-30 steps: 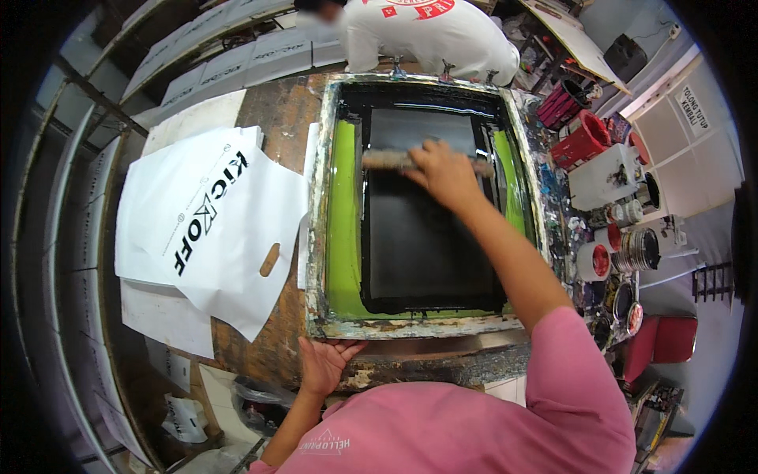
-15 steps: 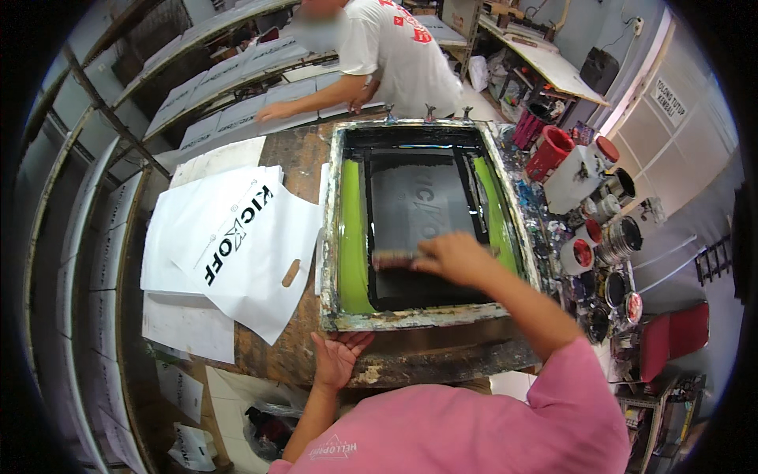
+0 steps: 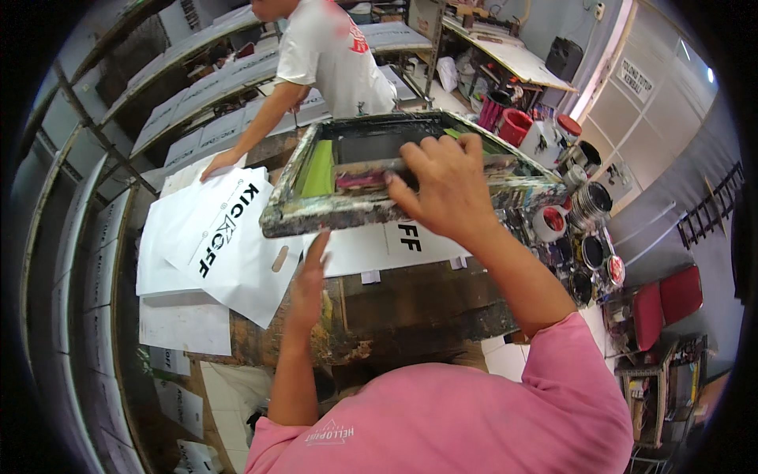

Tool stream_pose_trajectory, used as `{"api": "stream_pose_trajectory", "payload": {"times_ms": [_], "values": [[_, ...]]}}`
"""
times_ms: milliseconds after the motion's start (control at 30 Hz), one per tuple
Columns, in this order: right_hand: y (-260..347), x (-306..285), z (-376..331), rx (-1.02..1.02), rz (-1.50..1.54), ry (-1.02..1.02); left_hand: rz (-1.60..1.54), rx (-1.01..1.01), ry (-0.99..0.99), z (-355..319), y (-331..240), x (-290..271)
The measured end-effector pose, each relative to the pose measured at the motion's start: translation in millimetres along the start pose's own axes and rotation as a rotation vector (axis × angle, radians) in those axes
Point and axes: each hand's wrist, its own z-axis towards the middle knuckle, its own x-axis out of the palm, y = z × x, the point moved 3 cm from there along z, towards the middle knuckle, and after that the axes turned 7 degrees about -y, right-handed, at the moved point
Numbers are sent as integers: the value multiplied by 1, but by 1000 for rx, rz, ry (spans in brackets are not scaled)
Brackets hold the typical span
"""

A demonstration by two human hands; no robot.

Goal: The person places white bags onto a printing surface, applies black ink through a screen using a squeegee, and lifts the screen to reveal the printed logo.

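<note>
Right hand: we find it (image 3: 444,186) curled over the squeegee (image 3: 361,181), fingers and thumb closed on its bar.
Left hand: we note it (image 3: 306,276) below the screen frame's near left corner, fingers stretched upward, nothing seen in it; blur prevents us telling whether a fingertip touches the frame.
Squeegee: lies crosswise at the near end of the screen.
Screen frame: we see it (image 3: 339,212) tilted, near edge raised clear of the table (image 3: 426,304).
Printed sheet: white, with black lettering (image 3: 359,250), on the table under the raised edge.
Bag stack: white printed bags (image 3: 185,237) left of the frame; a co-worker's hand (image 3: 221,162) rests at its far edge.
Ink pots: we record these (image 3: 550,221) along the right side.
Step in hand: we judge it to be raising the screen off a print.
Next move: in our judgement, calls for holding the frame up while the sheet is drawn out unsmeared.
</note>
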Motion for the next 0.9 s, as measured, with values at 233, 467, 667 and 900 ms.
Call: {"api": "stream_pose_trajectory", "payload": {"times_ms": [233,467,667,900], "values": [[-19,0,56,-3,18,-60,1555,-136,-67,-30,85,17],[-33,12,88,-36,88,-137,1437,-201,-115,-10,66,27],[-49,-6,136,116,257,146,1107,192,-395,85,2,41],[-35,0,120,28,167,-1,740,-30,-772,47,-3,-18]]}}
